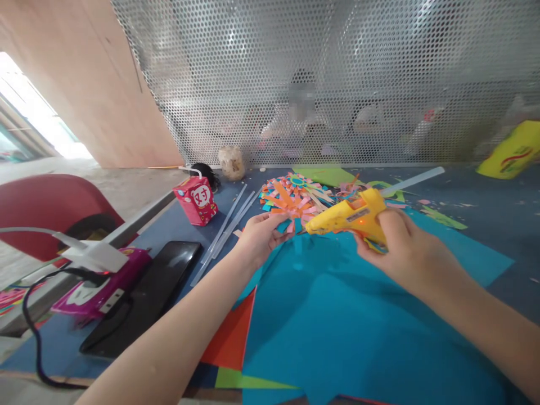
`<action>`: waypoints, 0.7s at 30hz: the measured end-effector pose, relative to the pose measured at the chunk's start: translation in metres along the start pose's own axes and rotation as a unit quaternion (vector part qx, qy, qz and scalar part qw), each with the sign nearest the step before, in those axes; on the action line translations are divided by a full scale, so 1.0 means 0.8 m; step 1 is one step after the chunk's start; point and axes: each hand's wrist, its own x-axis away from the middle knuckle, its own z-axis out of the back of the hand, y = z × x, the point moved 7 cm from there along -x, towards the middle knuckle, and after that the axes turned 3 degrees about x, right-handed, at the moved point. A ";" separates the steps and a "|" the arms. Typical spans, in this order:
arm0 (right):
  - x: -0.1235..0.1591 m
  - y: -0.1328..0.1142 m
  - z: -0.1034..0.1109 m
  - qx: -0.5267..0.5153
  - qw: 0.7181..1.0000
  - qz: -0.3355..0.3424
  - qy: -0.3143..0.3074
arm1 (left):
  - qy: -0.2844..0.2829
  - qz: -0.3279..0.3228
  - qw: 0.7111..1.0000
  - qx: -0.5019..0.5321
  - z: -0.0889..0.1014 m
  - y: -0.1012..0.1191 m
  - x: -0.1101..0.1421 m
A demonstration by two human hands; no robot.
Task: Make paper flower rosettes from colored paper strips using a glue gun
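A yellow glue gun [348, 215] is gripped in my right hand [405, 242], its nozzle pointing left and a small orange light showing on its side. From its back end sticks a translucent glue stick [415, 181]. My left hand [264, 239] pinches a fringed paper flower [291, 202] with orange, pink and teal strips, close to the nozzle. Whether the nozzle touches the paper I cannot tell. Behind it lies a pile of more fringed paper pieces [297, 180]. Blue paper sheets [337, 315] spread beneath both hands.
Several loose glue sticks [232, 225] lie left of my left hand. Further left are a red drink carton [196, 199] with a straw, a black phone [147, 298] and a purple power strip [101, 287] with a charger and cables. A perforated metal panel [337, 73] stands behind the table.
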 end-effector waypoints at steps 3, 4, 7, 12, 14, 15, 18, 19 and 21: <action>-0.001 0.001 0.003 -0.008 1.000 0.004 0.007 | 0.002 -0.002 1.000 0.005 0.002 0.000 0.000; -0.001 0.001 0.003 -0.009 1.000 0.005 0.008 | 0.002 -0.002 1.000 0.007 0.002 0.000 -0.001; -0.001 0.002 0.005 -0.005 1.000 0.011 0.010 | 0.001 0.000 1.000 0.011 0.003 -0.001 -0.002; -0.001 0.000 0.006 0.008 1.000 0.022 0.014 | 0.002 0.002 1.000 0.013 0.003 -0.001 -0.003; 0.000 -0.001 0.007 0.007 1.000 0.021 0.015 | 0.004 0.000 1.000 0.015 0.003 -0.001 -0.003; 0.000 -0.001 0.007 0.007 1.000 0.021 0.015 | 0.005 0.000 1.000 0.016 0.003 -0.001 -0.003; 0.000 -0.002 0.007 0.008 1.000 0.021 0.016 | 0.005 0.001 1.000 0.016 0.003 -0.001 -0.002; 0.000 -0.002 0.008 0.008 1.000 0.022 0.017 | 0.005 0.002 1.000 0.015 0.003 -0.001 -0.002; 0.000 -0.002 0.009 0.009 1.000 0.023 0.018 | 0.002 0.002 1.000 0.015 0.003 -0.001 -0.002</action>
